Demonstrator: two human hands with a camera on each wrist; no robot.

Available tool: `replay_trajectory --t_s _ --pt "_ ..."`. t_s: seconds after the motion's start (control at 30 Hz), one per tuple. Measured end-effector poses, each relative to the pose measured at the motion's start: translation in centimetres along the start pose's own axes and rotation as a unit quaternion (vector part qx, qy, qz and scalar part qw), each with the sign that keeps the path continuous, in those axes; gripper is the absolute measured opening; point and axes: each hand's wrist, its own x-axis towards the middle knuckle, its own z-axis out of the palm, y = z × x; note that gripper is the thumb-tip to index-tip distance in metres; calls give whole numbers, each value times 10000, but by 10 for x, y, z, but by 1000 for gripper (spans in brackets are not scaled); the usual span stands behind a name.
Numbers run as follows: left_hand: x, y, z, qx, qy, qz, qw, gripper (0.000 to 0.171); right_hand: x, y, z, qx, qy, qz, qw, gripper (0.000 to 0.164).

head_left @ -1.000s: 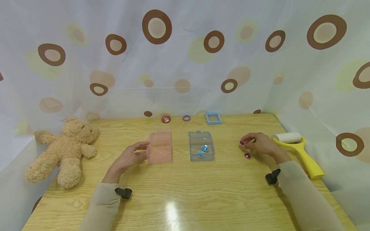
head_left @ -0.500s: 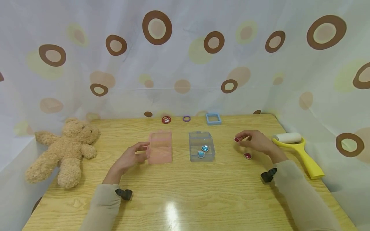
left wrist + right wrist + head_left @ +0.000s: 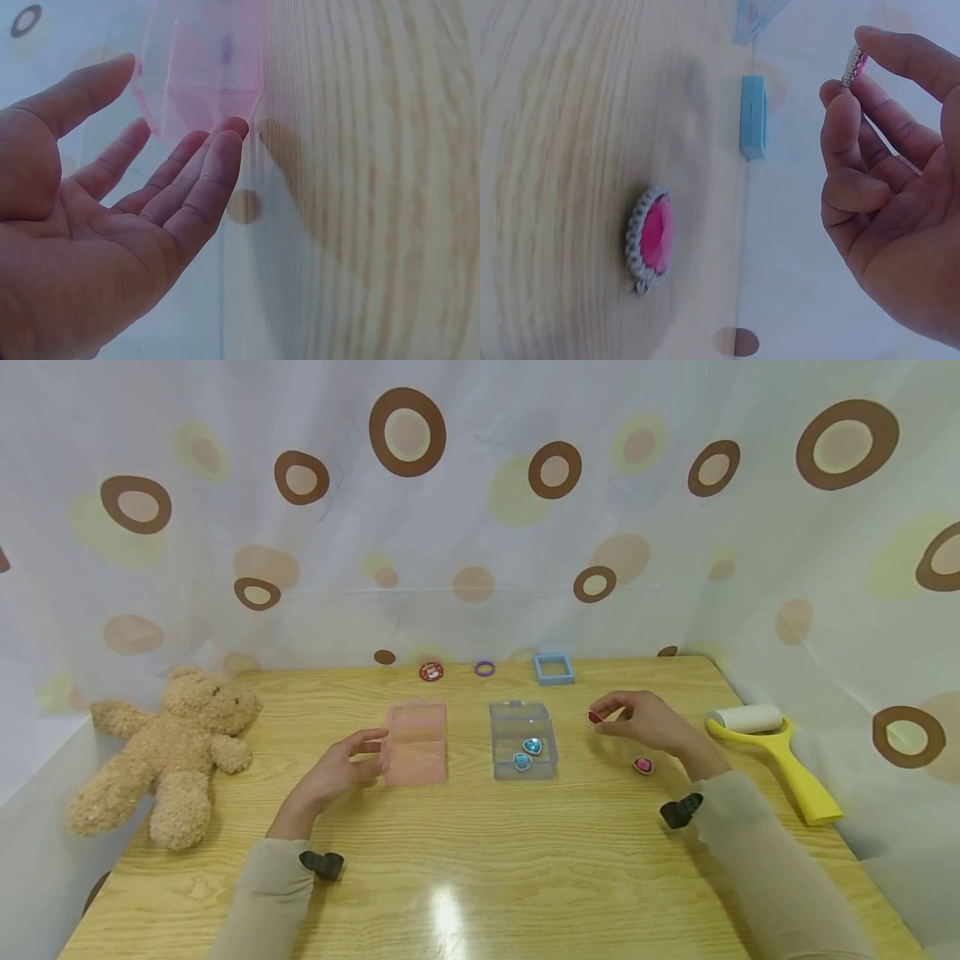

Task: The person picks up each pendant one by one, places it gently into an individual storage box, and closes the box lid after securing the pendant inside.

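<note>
My right hand (image 3: 647, 720) pinches a red-pink gem pendant (image 3: 853, 66) with a silver beaded rim between thumb and fingertips, raised above the table. A matching pendant (image 3: 653, 234) with a small loop lies on the wood below that hand. Relaxed fingers of my left hand (image 3: 341, 771) touch the left side of a see-through pink plastic box (image 3: 416, 763); the thumb tip meets its edge in the left wrist view. To its right stands a see-through grey-blue box (image 3: 504, 745), lid back, with two blue gem pendants (image 3: 532, 746) inside.
Along the table's back edge lie a red round badge (image 3: 431, 672), a purple ring (image 3: 484, 669) and a light blue square frame (image 3: 553, 669). A teddy bear (image 3: 176, 735) sits at far left. A yellow-handled lint roller (image 3: 787, 760) lies by the right edge.
My right hand has moved left toward the grey-blue box, carrying the red-pink pendant away from the other one. My left hand and the pink box have stayed put.
</note>
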Motion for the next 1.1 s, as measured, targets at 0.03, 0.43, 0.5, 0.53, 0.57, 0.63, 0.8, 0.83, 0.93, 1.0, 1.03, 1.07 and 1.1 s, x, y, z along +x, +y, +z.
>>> replay_trajectory --t_s 0.03,0.43,0.5,0.53,0.57,0.63,0.8,0.83,0.93,1.0,1.03,1.07,1.1 --pt "0 0 0 2 -5 -7 10000 61 1 -2 1 9 2 -38 10000 25" --pt "0 -1 1 -79 -34 -61 9999 61 19 -29 15 115 -97 -156 9998 25" --pt "0 0 1 -85 -41 -56 9999 61 22 -34 17 105 -103 -209 9997 25" --pt "0 0 1 -85 -42 -56 9999 61 23 -36 18 105 -106 -239 9996 25" --pt "0 0 1 -93 -30 -69 9999 61 25 -38 19 99 -92 -279 9995 25" --pt "-1 0 1 -92 -23 -82 9999 61 28 -44 22 100 -83 -330 9994 25" --pt "-1 1 1 -98 -45 -65 9999 61 33 -55 28 36 -148 -416 9990 26" --pt "-1 1 1 -107 -51 -54 9999 61 34 -56 29 41 -168 -417 9990 26" --pt "-1 1 1 -126 -84 -24 9999 61 37 -61 34 106 -235 -450 9987 26" --pt "-1 1 1 -134 -83 -28 9999 61 38 -63 38 174 -271 -470 9984 27" --pt "-1 1 1 -131 -86 -30 9999 61 39 -64 39 193 -296 -492 9982 28" --pt "-1 1 1 -127 -82 -37 9999 61 39 -65 41 206 -321 -531 9979 29" --pt "-1 2 1 -121 -63 -61 9999 61 40 -67 43 223 -333 -539 9977 29"
